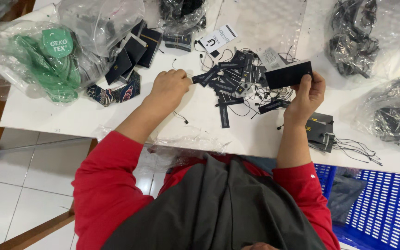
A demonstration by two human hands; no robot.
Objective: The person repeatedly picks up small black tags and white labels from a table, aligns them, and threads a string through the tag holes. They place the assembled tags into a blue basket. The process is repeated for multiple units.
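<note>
My right hand (307,95) holds a black rectangular card tag (288,75) up by its lower right edge, above the white table (70,115). My left hand (170,88) is closed on the table, its fingertips pinching one of the narrow black label strips at the left edge of a loose pile of black strips and thin cords (239,81). The pile lies between my two hands. I wear red sleeves, and dark grey cloth (218,208) lies in my lap.
Clear bags of green round tags (54,65), black cords (353,41) and dark items (394,118) sit around the table. Black card tags (133,51) lie at the back left, a small stack with strings (320,132) by my right wrist. A blue crate (380,208) stands at the lower right.
</note>
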